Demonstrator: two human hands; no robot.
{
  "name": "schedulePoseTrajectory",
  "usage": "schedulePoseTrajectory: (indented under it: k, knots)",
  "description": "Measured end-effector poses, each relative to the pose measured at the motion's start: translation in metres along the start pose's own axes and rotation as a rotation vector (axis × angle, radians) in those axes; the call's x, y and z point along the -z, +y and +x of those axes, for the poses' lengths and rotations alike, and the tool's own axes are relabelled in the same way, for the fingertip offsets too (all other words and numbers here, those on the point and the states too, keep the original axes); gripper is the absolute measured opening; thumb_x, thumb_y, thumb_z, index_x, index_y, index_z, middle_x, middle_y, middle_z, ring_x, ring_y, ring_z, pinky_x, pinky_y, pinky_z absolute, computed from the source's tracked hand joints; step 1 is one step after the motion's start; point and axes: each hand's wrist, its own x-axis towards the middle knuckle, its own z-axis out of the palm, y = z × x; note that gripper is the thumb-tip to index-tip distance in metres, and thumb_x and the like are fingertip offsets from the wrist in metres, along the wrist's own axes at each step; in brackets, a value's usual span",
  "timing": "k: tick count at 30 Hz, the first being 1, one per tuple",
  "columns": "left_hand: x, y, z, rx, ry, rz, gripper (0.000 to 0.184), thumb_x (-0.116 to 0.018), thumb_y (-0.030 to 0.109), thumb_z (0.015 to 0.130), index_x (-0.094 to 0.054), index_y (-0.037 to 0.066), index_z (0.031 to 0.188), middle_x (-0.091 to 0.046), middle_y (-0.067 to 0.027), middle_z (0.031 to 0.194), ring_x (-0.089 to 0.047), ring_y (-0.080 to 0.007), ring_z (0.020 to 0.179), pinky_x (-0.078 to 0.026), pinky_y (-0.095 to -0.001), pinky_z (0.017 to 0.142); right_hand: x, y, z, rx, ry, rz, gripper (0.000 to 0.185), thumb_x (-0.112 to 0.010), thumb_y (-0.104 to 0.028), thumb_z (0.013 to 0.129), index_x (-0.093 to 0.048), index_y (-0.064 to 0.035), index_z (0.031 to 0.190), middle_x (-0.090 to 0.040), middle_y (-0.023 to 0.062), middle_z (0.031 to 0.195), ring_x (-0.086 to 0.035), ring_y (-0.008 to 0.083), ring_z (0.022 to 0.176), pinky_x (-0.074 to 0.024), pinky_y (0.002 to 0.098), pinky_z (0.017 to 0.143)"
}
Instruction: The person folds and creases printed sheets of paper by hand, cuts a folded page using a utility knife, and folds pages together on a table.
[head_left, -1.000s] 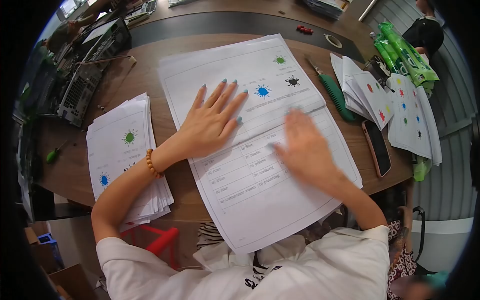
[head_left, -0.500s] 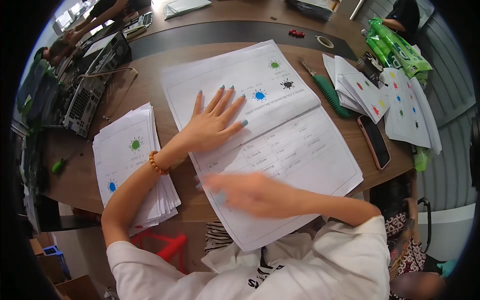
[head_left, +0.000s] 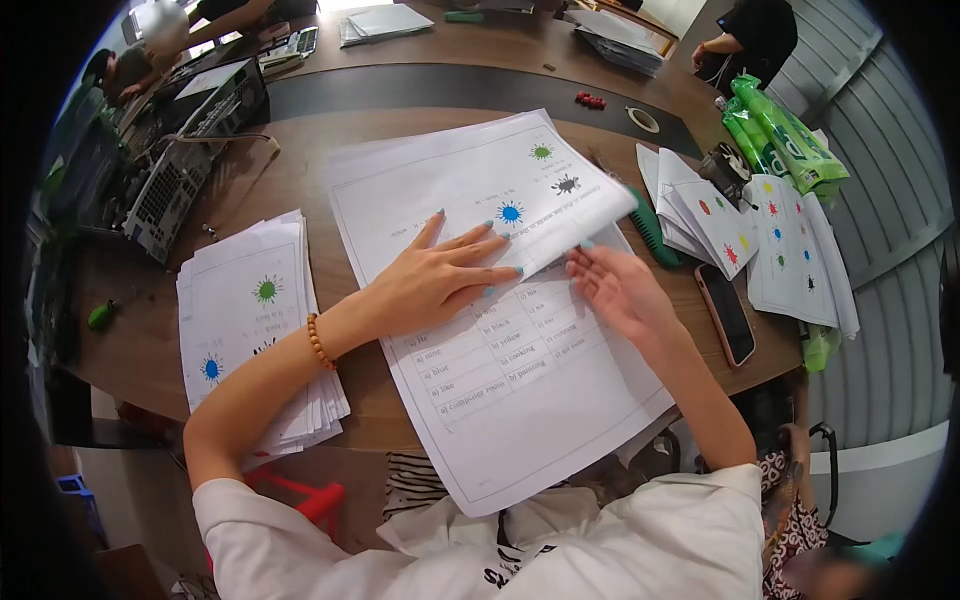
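Observation:
A stack of large printed worksheets [head_left: 560, 400] lies in front of me, with a word table on the near half and coloured ink splats on the far half. My left hand [head_left: 445, 275] rests on it palm down, fingers spread, a beaded bracelet at the wrist. Beside the crease my right hand [head_left: 625, 290] is turned partly palm up. Its fingertips are closed at the edge of the top worksheet's far flap [head_left: 590, 215], whose right corner is raised and blurred. Part of the grip is hidden by the paper.
Folded worksheets [head_left: 250, 330] are piled at the left. To the right lie a green-handled tool [head_left: 652, 232], a phone [head_left: 725, 315], more splat sheets [head_left: 790, 250] and green packs [head_left: 785, 135]. A computer case [head_left: 195, 150] stands at the far left. Other people are across the table.
My right hand has swept from the near left part of the worksheet to the crease's right side and raised the flap's edge. My left hand stays flat, shifted slightly nearer the crease.

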Motion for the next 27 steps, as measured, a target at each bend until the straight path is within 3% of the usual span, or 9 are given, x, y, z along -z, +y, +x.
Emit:
schedulePoseTrajectory:
  k: [5,7,10,13,14,16,18,21,27]
  knots:
    - [-0.003,-0.003,0.0,-0.083,0.018,-0.085,0.033,-0.05,0.016,0.087,-0.057,0.028,0.117,-0.045,-0.0061,0.132,-0.037,-0.0219,0.127,-0.02,-0.0545,0.105,-0.034,0.005,0.027,0.327,0.168,-0.632,0.026,-0.051,-0.007,0.087,-0.05,0.0044,0.11,-0.057,0.013,0.107,-0.056,0.0188,0.095,-0.0442,0.029,0.08]
    - [-0.001,-0.005,-0.001,-0.129,0.016,-0.109,0.035,-0.053,0.015,0.084,-0.056,0.022,0.118,-0.047,-0.0086,0.13,-0.04,-0.0236,0.124,-0.026,-0.0529,0.103,-0.045,0.015,0.028,0.503,0.039,-0.998,0.042,-0.051,0.002,0.08,-0.046,-0.0001,0.122,-0.052,0.0168,0.12,-0.053,0.0266,0.107,-0.0422,0.033,0.089]
    - [-0.004,-0.006,-0.004,0.026,-0.05,-0.254,0.034,-0.056,0.013,0.079,-0.058,0.014,0.113,-0.051,-0.0118,0.124,-0.045,-0.0258,0.118,-0.03,-0.0519,0.1,-0.064,0.029,0.02,1.154,-0.384,-1.382,0.075,-0.05,0.013,0.06,-0.04,-0.0059,0.132,-0.033,0.0147,0.139,-0.028,0.0324,0.13,-0.0227,0.0423,0.107]
    - [-0.004,-0.004,-0.01,-0.201,0.322,-0.15,0.034,-0.061,0.017,0.076,-0.058,0.009,0.109,-0.053,-0.0139,0.117,-0.048,-0.0342,0.11,-0.033,-0.0474,0.098,-0.071,0.035,0.022,1.132,-0.51,-1.449,0.076,-0.049,0.014,0.059,-0.043,-0.0098,0.131,-0.034,0.0151,0.139,-0.03,0.0337,0.129,-0.0217,0.0468,0.107]
    - [0.002,-0.007,-0.011,-0.241,0.253,0.146,0.026,-0.062,0.018,0.077,-0.062,0.01,0.102,-0.058,-0.0127,0.109,-0.054,-0.0304,0.1,-0.041,-0.0411,0.089,-0.071,0.033,0.024,1.092,-0.498,-1.459,0.076,-0.048,0.016,0.061,-0.042,-0.0123,0.132,-0.034,0.0147,0.139,-0.03,0.0346,0.129,-0.022,0.0473,0.107]
    - [0.064,0.007,-0.007,-0.089,-0.316,0.015,0.019,-0.066,0.021,0.074,-0.068,0.011,0.09,-0.065,-0.0093,0.093,-0.061,-0.0244,0.084,-0.047,-0.0336,0.076,-0.069,0.034,0.028,1.057,-0.479,-1.465,0.075,-0.048,0.015,0.063,-0.041,-0.0126,0.132,-0.034,0.0147,0.138,-0.03,0.035,0.128,-0.0218,0.0477,0.107]
    - [0.097,-0.012,-0.029,0.033,0.099,-0.016,0.019,-0.074,0.024,0.065,-0.07,0.009,0.077,-0.067,-0.0065,0.072,-0.063,-0.0211,0.06,-0.049,-0.0278,0.057,-0.063,0.037,0.032,1.057,-0.432,-1.612,0.071,-0.057,0.006,0.07,-0.036,-0.0157,0.134,-0.037,0.017,0.136,-0.033,0.0377,0.126,-0.024,0.0509,0.104]
    - [0.131,-0.03,-0.035,0.386,-0.263,-0.109,0.021,-0.078,0.017,0.06,-0.068,0.003,0.071,-0.066,-0.0093,0.064,-0.063,-0.0164,0.056,-0.049,-0.0259,0.052,-0.068,0.039,0.028,1.068,-0.429,-1.784,0.069,-0.061,0.001,0.07,-0.038,-0.0157,0.133,-0.038,0.0176,0.135,-0.034,0.0377,0.126,-0.0238,0.0517,0.104]
    - [0.091,-0.058,-0.035,0.352,-0.35,-0.347,0.02,-0.077,0.013,0.058,-0.062,0.001,0.065,-0.061,-0.0058,0.058,-0.058,-0.014,0.052,-0.045,-0.0242,0.05,-0.089,0.056,0.025,1.131,-0.519,-1.879,0.066,-0.061,-0.007,0.073,-0.038,-0.0225,0.133,-0.033,0.015,0.139,-0.029,0.0361,0.129,-0.0186,0.0587,0.103]
